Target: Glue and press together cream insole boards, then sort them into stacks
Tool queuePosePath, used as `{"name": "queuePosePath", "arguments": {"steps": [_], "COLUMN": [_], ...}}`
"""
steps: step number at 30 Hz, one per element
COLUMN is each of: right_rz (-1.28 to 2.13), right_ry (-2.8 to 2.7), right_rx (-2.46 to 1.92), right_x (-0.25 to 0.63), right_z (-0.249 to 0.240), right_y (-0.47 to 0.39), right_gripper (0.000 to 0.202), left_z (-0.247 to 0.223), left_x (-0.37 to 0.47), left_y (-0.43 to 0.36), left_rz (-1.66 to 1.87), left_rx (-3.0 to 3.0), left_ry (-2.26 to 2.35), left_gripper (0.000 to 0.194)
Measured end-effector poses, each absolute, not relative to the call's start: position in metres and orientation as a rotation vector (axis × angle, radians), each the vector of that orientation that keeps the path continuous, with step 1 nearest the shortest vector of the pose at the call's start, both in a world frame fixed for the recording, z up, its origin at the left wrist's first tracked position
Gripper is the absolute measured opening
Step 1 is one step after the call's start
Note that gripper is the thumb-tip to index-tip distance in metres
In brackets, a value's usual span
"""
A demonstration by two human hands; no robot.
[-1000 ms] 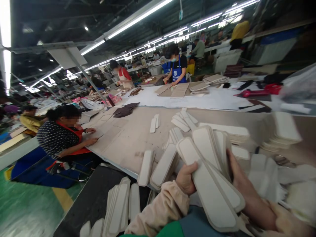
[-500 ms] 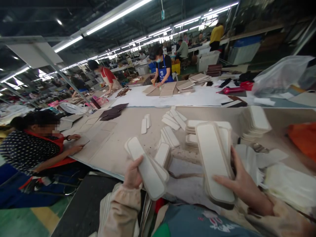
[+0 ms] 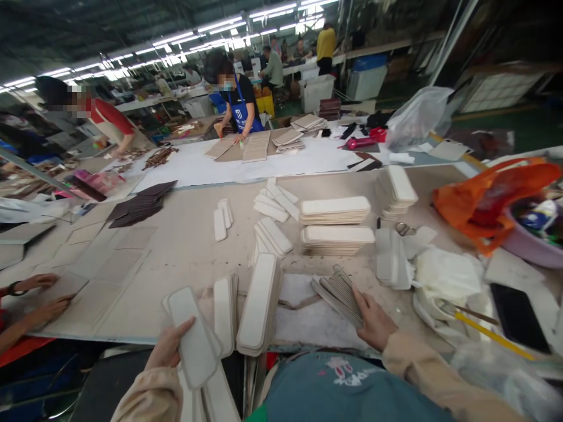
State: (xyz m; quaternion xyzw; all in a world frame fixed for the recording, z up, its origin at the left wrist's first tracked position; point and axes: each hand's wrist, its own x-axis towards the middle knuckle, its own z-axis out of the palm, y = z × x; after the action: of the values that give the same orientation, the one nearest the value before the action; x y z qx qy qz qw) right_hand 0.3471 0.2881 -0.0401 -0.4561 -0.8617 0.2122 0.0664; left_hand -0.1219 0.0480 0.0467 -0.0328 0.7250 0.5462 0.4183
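Clamping a few overlapping white panels in the left hand, with the thumb across the top face; hiding the remaining fingers underneath and leaving the exact count impossible to tell. Gripping a slanting sheaf in the right hand over the near side of the table; seeing it mostly by its layered edges, with its right end covered by the fingers and its contact below hard to judge. Finding a thick stack between the hands, with a narrower stack just to its left. Losing a lower batch partly behind the held panels and past the bottom edge. Seeing farther right a phone, a yellow stick and an orange bag, partly covering a purple basin cut off at the right. Making out at far left only a co-worker's forearms and hands.
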Motion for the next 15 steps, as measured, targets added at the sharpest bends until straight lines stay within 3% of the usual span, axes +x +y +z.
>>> {"name": "queuePosePath", "arguments": {"steps": [6,12,15], "right_rz": [0.527,0.473,0.584], "right_ry": [-2.623,-2.520,-2.398], "right_rx": [-1.600,-1.526,-1.483], "right_x": [0.338,0.339,0.340], "right_z": [-0.071,-0.066,-0.061], "right_y": [0.275,0.278,0.282], "right_gripper": [0.095,0.085,0.083], "left_z": [0.019,-0.013,-0.016], "left_x": [-0.140,-0.152,-0.151], "left_y": [0.060,0.074,0.082], "left_rz": [1.230,1.245,1.284], "left_rx": [0.023,0.086,0.113], "left_ry": [1.950,2.008,1.996], "left_gripper": [0.032,0.039,0.031]}}
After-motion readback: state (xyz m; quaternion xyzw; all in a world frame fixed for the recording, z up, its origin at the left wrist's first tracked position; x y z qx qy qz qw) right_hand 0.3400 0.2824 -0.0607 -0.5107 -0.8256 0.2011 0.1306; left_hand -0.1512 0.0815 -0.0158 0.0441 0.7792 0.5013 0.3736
